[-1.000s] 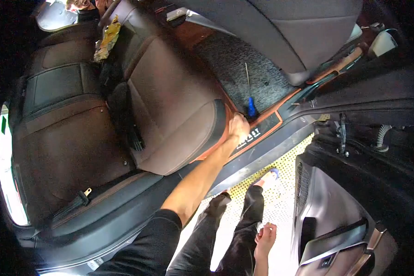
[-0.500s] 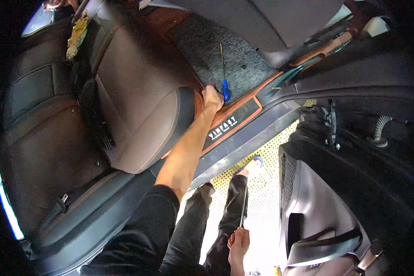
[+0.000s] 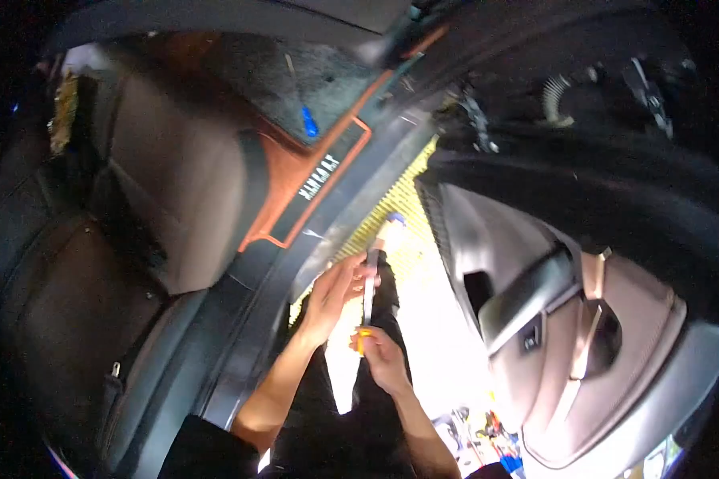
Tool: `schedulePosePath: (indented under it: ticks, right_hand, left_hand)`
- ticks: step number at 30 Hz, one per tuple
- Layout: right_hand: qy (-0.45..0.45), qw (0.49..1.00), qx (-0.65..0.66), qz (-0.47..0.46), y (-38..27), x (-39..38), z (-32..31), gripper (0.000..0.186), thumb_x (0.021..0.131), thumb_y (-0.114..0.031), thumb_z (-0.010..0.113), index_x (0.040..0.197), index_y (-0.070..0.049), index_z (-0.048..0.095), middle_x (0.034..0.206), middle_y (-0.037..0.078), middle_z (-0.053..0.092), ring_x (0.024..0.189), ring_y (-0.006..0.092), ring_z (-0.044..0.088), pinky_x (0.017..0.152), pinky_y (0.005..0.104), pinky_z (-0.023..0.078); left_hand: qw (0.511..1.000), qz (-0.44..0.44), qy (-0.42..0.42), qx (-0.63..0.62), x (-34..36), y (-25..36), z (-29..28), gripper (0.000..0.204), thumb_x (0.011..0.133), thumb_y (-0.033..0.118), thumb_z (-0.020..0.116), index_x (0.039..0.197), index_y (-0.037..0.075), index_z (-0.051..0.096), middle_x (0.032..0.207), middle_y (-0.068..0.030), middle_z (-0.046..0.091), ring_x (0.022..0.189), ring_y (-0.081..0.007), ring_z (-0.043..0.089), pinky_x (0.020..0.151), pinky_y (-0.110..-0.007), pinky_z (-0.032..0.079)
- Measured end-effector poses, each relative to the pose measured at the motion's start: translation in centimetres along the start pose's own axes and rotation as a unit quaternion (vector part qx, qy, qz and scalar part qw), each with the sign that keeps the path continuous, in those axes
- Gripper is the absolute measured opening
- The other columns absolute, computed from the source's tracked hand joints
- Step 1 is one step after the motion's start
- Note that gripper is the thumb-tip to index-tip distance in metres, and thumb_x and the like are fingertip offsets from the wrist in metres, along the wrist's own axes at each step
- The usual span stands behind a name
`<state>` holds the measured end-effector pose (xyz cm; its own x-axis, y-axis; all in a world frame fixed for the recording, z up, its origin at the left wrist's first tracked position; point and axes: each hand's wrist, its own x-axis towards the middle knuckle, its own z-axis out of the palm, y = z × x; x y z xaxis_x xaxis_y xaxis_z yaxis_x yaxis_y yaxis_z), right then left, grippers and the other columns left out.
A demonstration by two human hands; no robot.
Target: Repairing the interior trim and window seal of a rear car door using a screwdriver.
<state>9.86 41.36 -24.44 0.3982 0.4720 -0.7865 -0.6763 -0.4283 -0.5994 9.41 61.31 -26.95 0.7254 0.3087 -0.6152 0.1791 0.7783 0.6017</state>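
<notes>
My right hand (image 3: 387, 363) is closed round the yellow handle of a screwdriver (image 3: 364, 341), its long metal shaft pointing up and away from me. At the shaft's upper part, my left hand (image 3: 332, 294) has its fingers closed about the metal; motion blurs the fingertips. Both hands are in front of my legs, beside the car's door sill (image 3: 319, 184). A second screwdriver (image 3: 309, 122), with a blue handle, lies on the dark floor carpet inside the car, touched by neither hand.
A brown car seat (image 3: 176, 184) stands at the left, beside the orange-edged sill. The opened door (image 3: 551, 319) takes up the right side. Yellow perforated flooring (image 3: 411, 239) lies below, and several tools (image 3: 475, 435) are gathered near the lower right.
My left hand has left the sill beside the blue screwdriver and come to the shaft of the yellow-handled one. My right hand has raised that screwdriver. The view has swung to the right.
</notes>
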Motion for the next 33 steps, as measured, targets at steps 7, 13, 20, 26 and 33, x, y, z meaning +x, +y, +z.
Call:
schedulePosePath:
  ticks: [7, 13, 20, 26, 33]
  right_hand:
    - [-0.021, 0.990, -0.138, -0.033, 1.1, -4.1, 0.4, 0.043, 0.108, -0.022, 0.056, 0.144, 0.000, 0.052, 0.132, 0.012, 0.067, 0.117, 0.0167, 0.064, 0.100, 0.0331, 0.050]
    - [-0.037, 0.998, 0.041, 0.006, -0.4, -5.7, -0.8, 0.077, 0.108, -0.046, 0.048, 0.163, -0.002, 0.017, 0.155, 0.022, 0.046, 0.137, 0.0299, 0.052, 0.112, 0.0425, 0.041]
    - [-0.119, 0.972, 0.200, -0.019, -3.1, -6.9, -0.9, 0.088, 0.103, -0.063, 0.044, 0.162, -0.002, 0.019, 0.150, 0.025, 0.050, 0.134, 0.0340, 0.055, 0.109, 0.0485, 0.044]
    - [-0.106, 0.982, 0.145, -0.057, -4.1, -9.4, -1.9, 0.038, 0.104, -0.015, 0.060, 0.134, 0.007, 0.054, 0.111, 0.018, 0.068, 0.091, 0.0193, 0.063, 0.081, 0.0355, 0.052]
    - [0.020, 0.991, 0.087, -0.104, -2.7, -12.4, -4.6, 0.032, 0.082, 0.009, 0.077, 0.109, 0.004, 0.060, 0.094, 0.011, 0.068, 0.082, 0.0147, 0.065, 0.081, 0.0273, 0.054]
  left_hand:
    - [0.997, -0.028, 0.002, 0.067, -6.9, 2.1, 5.2, 0.030, 0.108, 0.022, 0.058, 0.119, -0.003, 0.069, 0.088, -0.0053, 0.069, 0.074, -0.0089, 0.062, 0.069, -0.024, 0.052]
    - [0.988, 0.133, 0.059, -0.051, -7.5, 9.7, 7.4, 0.027, 0.106, 0.013, 0.060, 0.122, -0.007, 0.066, 0.092, -0.0100, 0.072, 0.071, -0.0113, 0.069, 0.056, -0.023, 0.051]
    - [0.966, 0.210, 0.111, -0.102, -9.4, 12.7, 9.7, 0.027, 0.106, 0.013, 0.060, 0.125, -0.006, 0.065, 0.091, -0.0133, 0.072, 0.065, -0.0144, 0.068, 0.047, -0.023, 0.047]
    - [0.962, 0.197, 0.120, -0.143, -11.3, 8.8, 11.7, 0.028, 0.107, 0.014, 0.057, 0.127, -0.004, 0.064, 0.094, -0.0142, 0.072, 0.066, -0.0163, 0.068, 0.052, -0.025, 0.050]
    - [0.929, 0.283, 0.198, -0.135, -12.4, 8.0, 11.1, 0.030, 0.109, 0.019, 0.053, 0.129, -0.002, 0.062, 0.095, -0.0140, 0.070, 0.065, -0.0197, 0.068, 0.056, -0.029, 0.052]
